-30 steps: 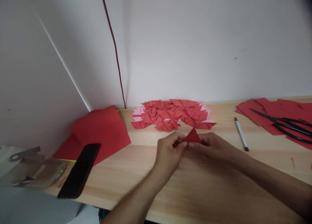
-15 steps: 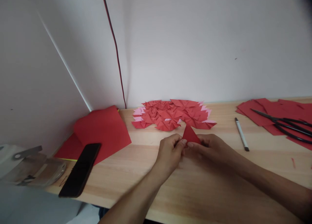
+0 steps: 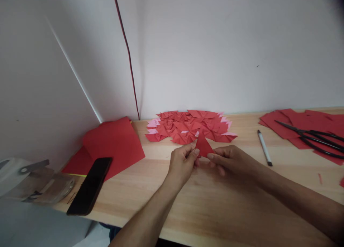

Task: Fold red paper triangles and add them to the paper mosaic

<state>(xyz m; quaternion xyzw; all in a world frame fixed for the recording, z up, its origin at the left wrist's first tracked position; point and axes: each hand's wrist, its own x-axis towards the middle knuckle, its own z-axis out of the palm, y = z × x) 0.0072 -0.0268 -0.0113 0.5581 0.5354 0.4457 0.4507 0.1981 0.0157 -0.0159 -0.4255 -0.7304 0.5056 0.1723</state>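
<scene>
A small triangle of folded red paper (image 3: 204,145) is held up between my two hands, its point upward. My left hand (image 3: 183,163) pinches its lower left corner between thumb and fingers. At the lower right corner, my right hand (image 3: 228,157) grips it the same way, with some fingers curled below. Just behind it, a pile of folded red and pink paper pieces (image 3: 185,126) lies against the wall.
Red paper sheets (image 3: 115,143) lie on the left, a black phone (image 3: 90,186) resting on their edge. A clear plastic container (image 3: 51,184) stands at the far left. To the right are a white pen (image 3: 264,148) and black scissors (image 3: 319,139) on red paper pieces (image 3: 290,123).
My hands have shifted slightly left and drawn a little apart at the triangle's lower corners. More of the folded red paper shows now.
</scene>
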